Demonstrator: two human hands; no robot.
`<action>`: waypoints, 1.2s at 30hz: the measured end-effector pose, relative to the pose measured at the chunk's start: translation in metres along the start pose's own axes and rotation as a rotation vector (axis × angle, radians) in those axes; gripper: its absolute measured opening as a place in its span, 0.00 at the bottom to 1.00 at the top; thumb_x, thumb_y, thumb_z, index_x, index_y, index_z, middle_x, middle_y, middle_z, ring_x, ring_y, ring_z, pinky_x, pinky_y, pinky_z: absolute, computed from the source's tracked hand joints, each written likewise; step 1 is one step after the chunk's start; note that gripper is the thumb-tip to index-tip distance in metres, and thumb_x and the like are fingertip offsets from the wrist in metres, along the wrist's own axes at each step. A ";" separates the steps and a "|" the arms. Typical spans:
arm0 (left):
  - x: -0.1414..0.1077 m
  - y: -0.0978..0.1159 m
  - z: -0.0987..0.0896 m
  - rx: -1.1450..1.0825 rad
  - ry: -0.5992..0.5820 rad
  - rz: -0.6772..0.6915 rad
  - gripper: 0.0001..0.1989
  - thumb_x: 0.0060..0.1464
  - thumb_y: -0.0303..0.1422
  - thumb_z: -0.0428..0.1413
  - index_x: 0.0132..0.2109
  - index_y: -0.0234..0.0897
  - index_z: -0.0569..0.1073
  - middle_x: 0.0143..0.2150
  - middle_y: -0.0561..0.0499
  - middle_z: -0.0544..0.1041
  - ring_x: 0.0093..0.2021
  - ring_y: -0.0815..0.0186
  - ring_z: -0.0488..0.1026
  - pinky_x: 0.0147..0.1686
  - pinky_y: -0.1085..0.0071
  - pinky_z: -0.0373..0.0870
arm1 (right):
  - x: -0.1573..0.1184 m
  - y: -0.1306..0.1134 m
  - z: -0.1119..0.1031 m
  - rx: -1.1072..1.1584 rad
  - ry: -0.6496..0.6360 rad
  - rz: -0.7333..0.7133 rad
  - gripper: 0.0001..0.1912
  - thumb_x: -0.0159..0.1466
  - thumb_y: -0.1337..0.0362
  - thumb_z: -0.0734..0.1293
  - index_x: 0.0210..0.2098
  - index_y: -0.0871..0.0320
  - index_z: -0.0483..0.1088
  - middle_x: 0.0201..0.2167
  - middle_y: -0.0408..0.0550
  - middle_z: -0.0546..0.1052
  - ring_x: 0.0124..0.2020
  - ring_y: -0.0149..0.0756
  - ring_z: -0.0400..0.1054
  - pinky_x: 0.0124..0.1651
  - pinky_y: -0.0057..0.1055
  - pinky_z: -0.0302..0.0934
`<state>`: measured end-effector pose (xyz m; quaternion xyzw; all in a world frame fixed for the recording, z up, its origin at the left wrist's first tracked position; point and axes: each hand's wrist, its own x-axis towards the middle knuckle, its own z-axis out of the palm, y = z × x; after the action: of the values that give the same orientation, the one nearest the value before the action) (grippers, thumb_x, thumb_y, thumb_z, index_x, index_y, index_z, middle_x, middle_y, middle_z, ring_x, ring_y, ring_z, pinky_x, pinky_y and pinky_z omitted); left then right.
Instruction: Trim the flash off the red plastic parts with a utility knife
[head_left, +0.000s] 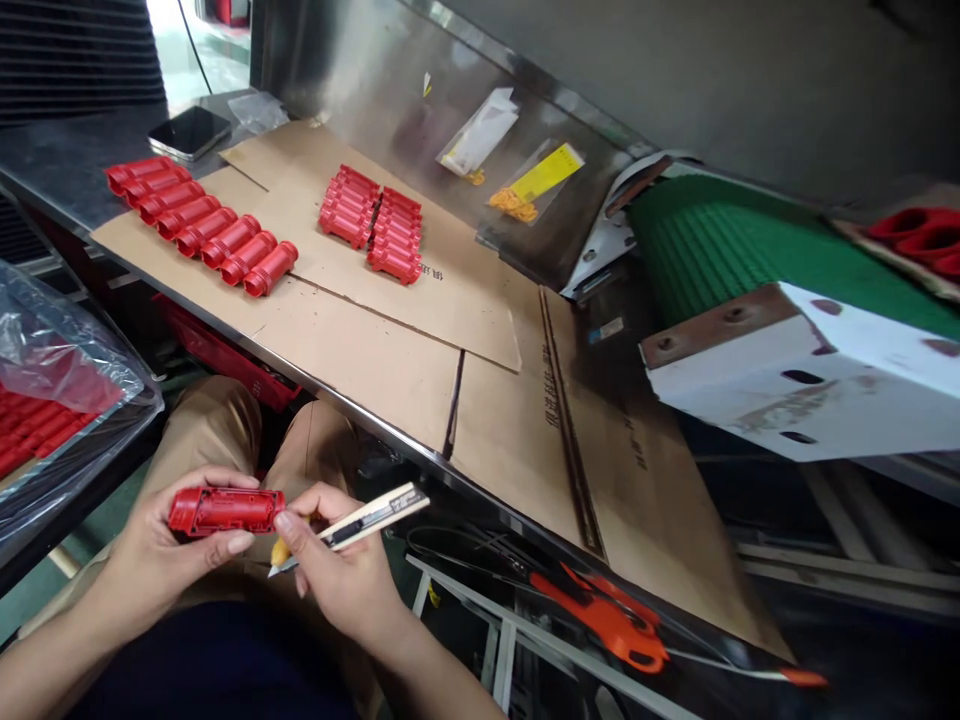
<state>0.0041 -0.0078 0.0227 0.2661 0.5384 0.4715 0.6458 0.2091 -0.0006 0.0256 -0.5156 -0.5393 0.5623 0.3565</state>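
My left hand (pixel 154 555) is closed around a red plastic housing (pixel 229 511), held level above my lap with its recessed side showing. In my right hand (pixel 341 580) lies a utility knife (pixel 379 513) with a pale handle, slanting up to the right. The right thumb and forefinger touch the right end of the housing. Something yellow, with a pale pointed tip below it, shows between the right fingers; what it is I cannot make out. On the bench, a row of red cylindrical housings (pixel 225 238) lies left of two blocks of red half-shells (pixel 395 235).
Flattened cardboard (pixel 352 350) covers the metal bench, with a phone (pixel 189 132) at its far left. Small bags (pixel 536 182) hang on the back panel. A green conveyor belt (pixel 735 240) stands right. An orange-handled tool (pixel 607 615) hangs below the front edge; a plastic-lined box (pixel 67 340) stands left.
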 end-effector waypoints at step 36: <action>-0.003 0.010 0.001 -0.086 -0.111 -0.041 0.18 0.44 0.43 0.81 0.39 0.38 0.90 0.41 0.43 0.85 0.31 0.62 0.77 0.30 0.70 0.76 | -0.014 -0.005 -0.009 -0.231 0.031 -0.650 0.13 0.76 0.71 0.73 0.58 0.56 0.82 0.53 0.54 0.89 0.54 0.41 0.87 0.56 0.35 0.84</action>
<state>0.0020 -0.0064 0.0324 0.2529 0.4862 0.4652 0.6951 0.2205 -0.0114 0.0343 -0.3622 -0.7302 0.3464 0.4644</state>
